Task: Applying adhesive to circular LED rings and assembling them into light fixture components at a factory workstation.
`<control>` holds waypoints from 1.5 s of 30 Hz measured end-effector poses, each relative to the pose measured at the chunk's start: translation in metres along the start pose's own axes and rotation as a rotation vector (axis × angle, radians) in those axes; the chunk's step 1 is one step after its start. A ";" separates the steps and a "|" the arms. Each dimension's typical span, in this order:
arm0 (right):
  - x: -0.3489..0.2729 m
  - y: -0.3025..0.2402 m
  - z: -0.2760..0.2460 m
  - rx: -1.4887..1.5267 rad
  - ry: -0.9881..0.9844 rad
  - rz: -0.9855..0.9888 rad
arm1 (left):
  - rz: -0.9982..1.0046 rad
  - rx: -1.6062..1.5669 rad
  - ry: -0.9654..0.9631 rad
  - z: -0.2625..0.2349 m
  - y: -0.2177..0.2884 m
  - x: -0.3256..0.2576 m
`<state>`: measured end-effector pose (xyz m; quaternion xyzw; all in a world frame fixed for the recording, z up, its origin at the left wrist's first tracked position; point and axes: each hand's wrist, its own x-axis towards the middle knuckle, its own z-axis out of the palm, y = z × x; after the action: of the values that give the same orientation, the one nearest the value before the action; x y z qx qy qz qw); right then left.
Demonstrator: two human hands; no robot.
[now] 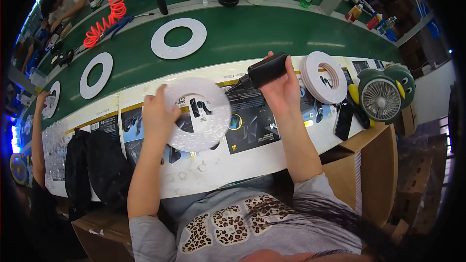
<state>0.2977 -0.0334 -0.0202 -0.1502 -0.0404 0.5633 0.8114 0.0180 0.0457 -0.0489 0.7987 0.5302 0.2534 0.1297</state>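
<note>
My left hand (160, 111) is closed on the left edge of a flat white ring (208, 133), slightly blurred, held tilted above the worktop. Through its hole show printed dark sheets (259, 133) lying on the bench. In my right hand (285, 90) lies a black squeeze bottle (268, 70) with a thin pointed nozzle, fingers wrapped round it. The nozzle tip points left and comes close to the ring's right edge; whether they touch I cannot tell. Just right of that hand sits a stack of several similar white rings (313, 70).
Two white rings, one farther off (158, 43) and one left (87, 87), lie on the green belt (242, 31). A co-worker's hand (43, 98) touches another ring. A green fan (381, 98) and a phone (343, 122) stand right. Bottles and a red coiled hose (112, 9) are behind.
</note>
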 end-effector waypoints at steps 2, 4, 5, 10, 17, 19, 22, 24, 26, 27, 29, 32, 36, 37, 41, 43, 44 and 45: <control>0.000 0.000 0.001 0.014 -0.005 0.003 | -0.092 0.027 0.051 -0.007 -0.021 0.006; 0.000 -0.001 0.001 0.049 -0.024 0.017 | -0.101 0.000 0.064 -0.012 -0.034 0.009; -0.001 -0.001 0.001 0.050 -0.022 0.016 | -0.112 -0.028 0.076 -0.014 -0.035 0.010; -0.003 0.000 0.004 0.054 0.017 0.008 | -0.008 -0.103 0.008 -0.003 -0.020 0.003; -0.002 0.004 -0.004 0.044 -0.036 0.071 | 0.165 -0.134 -0.121 0.011 0.016 -0.013; -0.006 0.008 0.001 -0.017 0.096 0.037 | 0.268 -0.137 -0.174 0.014 0.018 -0.016; -0.015 0.014 0.013 -0.094 0.096 0.018 | 0.353 -0.147 -0.101 0.017 0.015 -0.016; -0.020 0.014 0.014 -0.145 0.096 0.007 | 0.353 -0.138 -0.089 0.016 0.012 -0.013; -0.022 0.018 0.019 -0.223 0.120 -0.039 | 0.365 -0.141 -0.068 0.016 0.007 -0.010; -0.023 0.018 0.016 -0.233 0.121 -0.028 | 0.352 -0.146 -0.065 0.016 0.006 -0.009; -0.023 0.018 0.010 -0.374 -0.071 -0.098 | 0.327 -0.141 -0.090 0.014 0.005 -0.009; -0.027 0.024 0.010 -0.477 -0.170 -0.146 | 0.332 -0.153 -0.109 0.014 0.004 -0.009; -0.034 0.036 0.012 -0.600 -0.290 -0.213 | 0.354 -0.179 -0.129 0.012 0.006 -0.010; -0.035 0.037 0.012 -0.638 -0.342 -0.232 | 0.364 -0.177 -0.151 0.012 0.007 -0.010; -0.037 0.040 0.010 -0.649 -0.407 -0.139 | 0.405 -0.209 -0.142 0.014 0.006 -0.010; -0.039 0.040 0.010 -0.646 -0.410 -0.108 | 0.409 -0.210 -0.142 0.015 0.005 -0.010; -0.040 0.041 0.010 -0.638 -0.414 -0.078 | 0.414 -0.207 -0.143 0.016 0.004 -0.010; -0.041 0.042 0.010 -0.638 -0.415 -0.073 | 0.409 -0.207 -0.142 0.015 0.003 -0.011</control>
<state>0.2426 -0.0556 -0.0189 -0.2766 -0.3827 0.5115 0.7180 0.0256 0.0357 -0.0630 0.8878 0.3181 0.2706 0.1936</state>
